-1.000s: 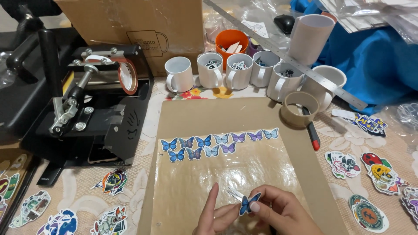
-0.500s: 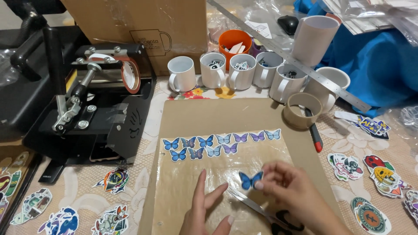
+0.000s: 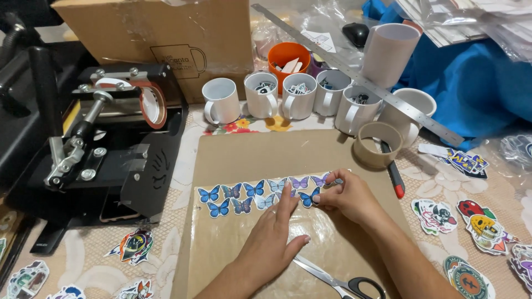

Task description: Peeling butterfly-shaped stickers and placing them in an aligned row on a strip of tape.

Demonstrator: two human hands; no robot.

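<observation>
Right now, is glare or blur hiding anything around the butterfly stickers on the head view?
Head view: sharp and evenly lit; the butterfly stickers read clearly. Mild sheen on the clear film over the brown board. Left hand and right hand show no motion blur and cast soft shadows.

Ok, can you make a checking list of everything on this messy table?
Surface: brown board on a flowered tablecloth, clear film across the board.
Job's things: two rows of butterfly stickers on the film; a blue butterfly sticker pinched at the row's end.
Clutter: white mugs, orange cup, tape roll, metal ruler, scissors, red-tipped tool, loose cartoon stickers.
Hands: left hand flat on the film, right hand pinching the sticker.
Cables: nothing seen.
Surroundings: black mug press, cardboard box, blue cloth.
</observation>
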